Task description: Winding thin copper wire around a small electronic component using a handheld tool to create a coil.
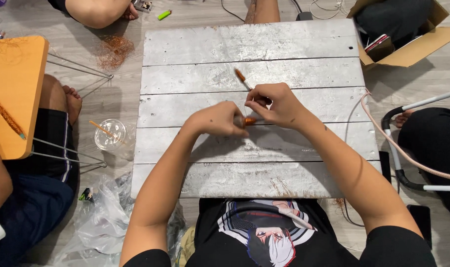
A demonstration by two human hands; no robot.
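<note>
Both hands meet over the middle of the bench (304,44), a low top of whitewashed wooden planks. Left hand (216,120) is curled shut, fingers pinched on an orange glittery piece (249,120) showing just past its fingertips. Right hand (279,105) is closed on the same piece from the other side and also grips a thin stick (243,79). The stick's long axis runs diagonally, up and to the left, away from the right hand; its far tip is orange-coated and lifted clear of the planks, as far as can be judged. The hands touch or nearly touch at the orange piece; neither is clearly nearer.

Surroundings: clear plastic cup with orange straw (110,134) on the floor left of the bench, with crumpled plastic bags (103,217) below it. Heap of orange glitter (113,50) on the floor at upper left. Orange folding table (14,89) at far left carries a glitter-coated stick. Cardboard box (413,49) at upper right. Other persons' legs around the edges. Nothing lies on the planks between the hands and the stick tip.
</note>
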